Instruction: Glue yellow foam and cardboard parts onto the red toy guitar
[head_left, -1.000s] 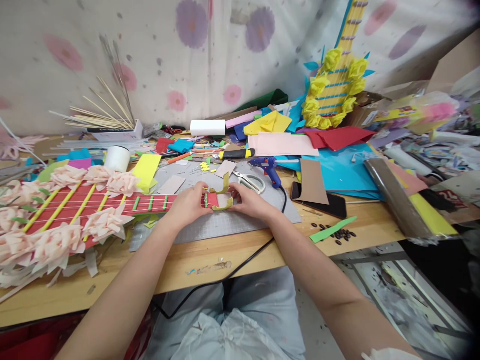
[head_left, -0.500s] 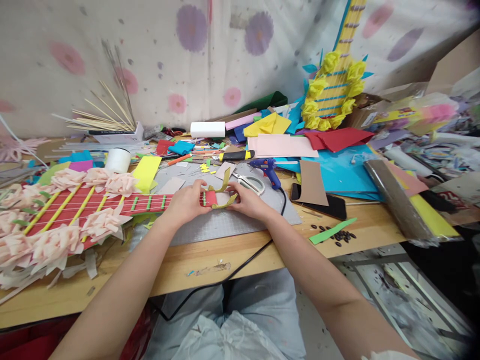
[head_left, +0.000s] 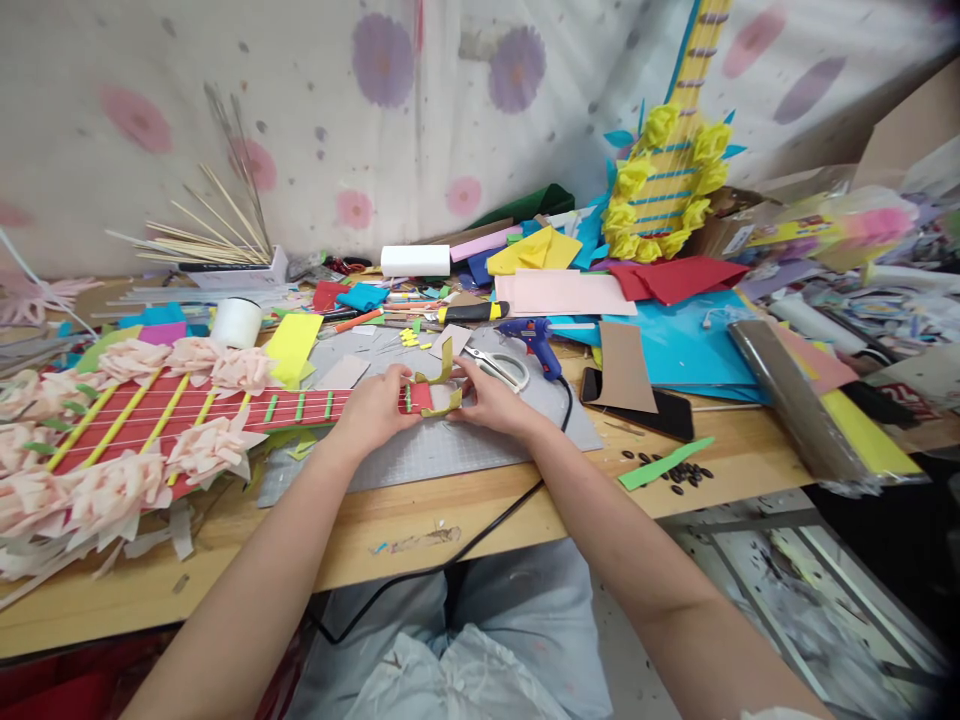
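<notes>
Two hands meet at the centre of the frame over a grey cutting mat (head_left: 465,450): the left hand (head_left: 373,408) is closed around the end of the red paper guitar (head_left: 187,420), whose body extends to the left edge. The right hand (head_left: 491,398) pinches an olive paper strip (head_left: 442,385) against that end with curled fingers. Scissors (head_left: 501,366) and a blue glue gun (head_left: 534,340) lie just beyond the right hand.

Wooden table (head_left: 480,520) bearing a grey cutting mat (head_left: 480,440), scissors (head_left: 501,366), blue glue gun (head_left: 534,340), black phone (head_left: 660,408), dark seeds (head_left: 679,472) (beside a green strip (head_left: 664,462)), white tape roll (head_left: 235,321) and coloured paper sheets (head_left: 675,340).
</notes>
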